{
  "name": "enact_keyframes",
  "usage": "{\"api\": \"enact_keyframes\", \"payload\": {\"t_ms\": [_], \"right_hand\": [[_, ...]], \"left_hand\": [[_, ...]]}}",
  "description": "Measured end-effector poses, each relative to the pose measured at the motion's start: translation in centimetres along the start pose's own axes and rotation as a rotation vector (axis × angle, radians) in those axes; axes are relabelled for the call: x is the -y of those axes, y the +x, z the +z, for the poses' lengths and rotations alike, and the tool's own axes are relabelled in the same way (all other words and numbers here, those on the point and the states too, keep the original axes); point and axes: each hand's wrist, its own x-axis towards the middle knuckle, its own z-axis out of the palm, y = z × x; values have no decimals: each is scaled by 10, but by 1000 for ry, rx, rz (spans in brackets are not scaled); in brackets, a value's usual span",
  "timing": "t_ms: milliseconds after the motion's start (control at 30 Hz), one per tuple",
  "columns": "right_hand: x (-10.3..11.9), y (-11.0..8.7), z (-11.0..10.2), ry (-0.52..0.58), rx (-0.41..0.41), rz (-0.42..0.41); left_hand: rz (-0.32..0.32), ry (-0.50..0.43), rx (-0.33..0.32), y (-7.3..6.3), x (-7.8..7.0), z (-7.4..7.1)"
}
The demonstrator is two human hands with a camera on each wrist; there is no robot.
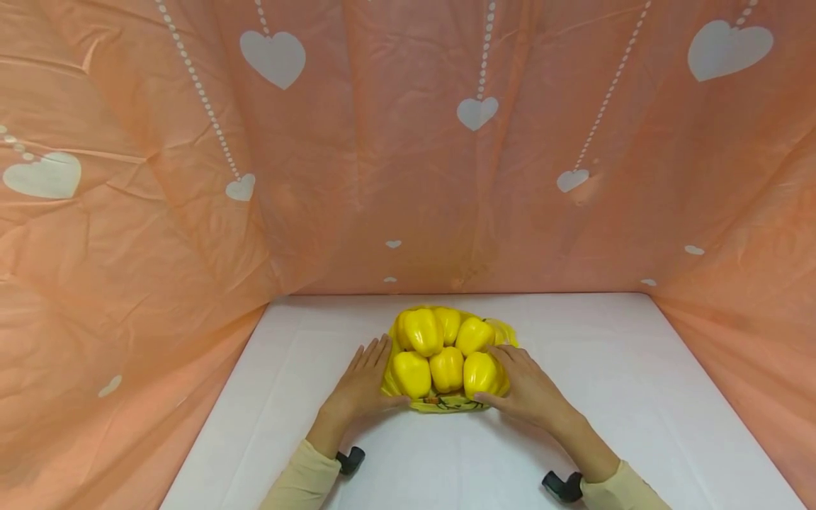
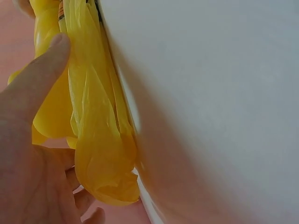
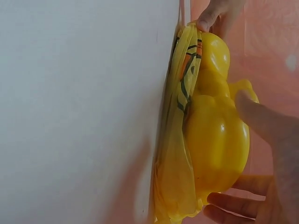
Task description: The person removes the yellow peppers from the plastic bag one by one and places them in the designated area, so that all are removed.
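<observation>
Several glossy yellow bell peppers sit close together in two rough rows on a yellow plastic bag with dark and orange print. In the head view, my left hand rests along the pile's left side, fingers extended. On the opposite side, my right hand lies against the right front pepper, its thumb near the front edge. The left wrist view shows loose bag plastic hanging beside my thumb and fingers. Seen from the right wrist, a large pepper stands between thumb and fingers.
The pile stands on a white tabletop. Orange sheeting with white hearts forms a wall at the back and on both sides. A black strap device is on the right wrist, and a similar one on the left.
</observation>
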Motion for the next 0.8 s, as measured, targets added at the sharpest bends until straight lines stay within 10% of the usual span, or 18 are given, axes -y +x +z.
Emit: {"api": "enact_keyframes", "payload": {"t_ms": [800], "right_hand": [[2,-3,-7,-59,15,35]], "left_hand": [[-22,-11,15,1,-1,1]]}}
